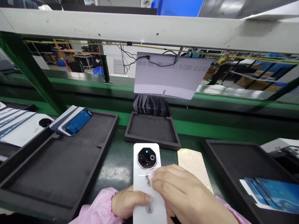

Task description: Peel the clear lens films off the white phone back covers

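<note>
A white smartphone (140, 180), camera side up, lies upright in view at the bottom centre. Its round-cornered black camera module (147, 158) faces me near the top end. My left hand (129, 200) grips the phone's left edge, thumb across its back and the other fingers hidden beneath. My right hand (179, 189) rests bent fingers on the phone's right side, below the camera; part of it reaches under the phone. Small dark markings show on the white back. The phone's lower end runs out of the frame.
At left, a black tray (56, 168) carries a stack of phone panels (74, 120). Another black tray (151, 127) stands behind the phone, with dark panels (150, 105) at its back. A dotted sticker sheet (193, 165) lies right, beside a tray with blue-filmed panels (277, 194). A monitor (171, 74) hangs above.
</note>
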`<state>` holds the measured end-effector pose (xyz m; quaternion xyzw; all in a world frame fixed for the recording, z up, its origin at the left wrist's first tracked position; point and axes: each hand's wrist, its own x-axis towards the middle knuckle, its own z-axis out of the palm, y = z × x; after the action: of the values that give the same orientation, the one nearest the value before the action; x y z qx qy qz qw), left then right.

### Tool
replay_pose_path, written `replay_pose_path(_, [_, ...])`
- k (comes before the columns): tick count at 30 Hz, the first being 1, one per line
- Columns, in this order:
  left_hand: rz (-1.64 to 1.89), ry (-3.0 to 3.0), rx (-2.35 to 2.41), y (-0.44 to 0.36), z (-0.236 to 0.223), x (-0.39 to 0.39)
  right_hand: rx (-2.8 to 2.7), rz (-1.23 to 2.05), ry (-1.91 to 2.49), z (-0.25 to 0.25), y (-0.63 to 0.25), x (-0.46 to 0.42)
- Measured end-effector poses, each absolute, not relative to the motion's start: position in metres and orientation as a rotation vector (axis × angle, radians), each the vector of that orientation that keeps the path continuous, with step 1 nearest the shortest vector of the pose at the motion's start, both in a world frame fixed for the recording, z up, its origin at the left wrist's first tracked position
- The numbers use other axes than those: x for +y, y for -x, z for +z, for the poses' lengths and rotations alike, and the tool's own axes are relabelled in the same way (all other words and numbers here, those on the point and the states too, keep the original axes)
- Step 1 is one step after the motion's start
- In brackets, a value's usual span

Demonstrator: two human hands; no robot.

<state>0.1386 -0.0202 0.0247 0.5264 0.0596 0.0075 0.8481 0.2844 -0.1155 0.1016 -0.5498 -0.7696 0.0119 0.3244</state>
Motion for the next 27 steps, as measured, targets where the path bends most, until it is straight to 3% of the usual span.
replay_pose_path(15, [0.029, -1.018, 0.257, -0.1375, 0.0234, -0.021, -2.016, 0.19, 1.5, 0.1032, -0.2795, -0.1181])
replay_pose_path(27, [-0.004, -1.072, 0.19, -0.1399, 0.0306, -0.0191, -2.015, 0.126, 1.478, 0.103, -0.2837, -0.1145])
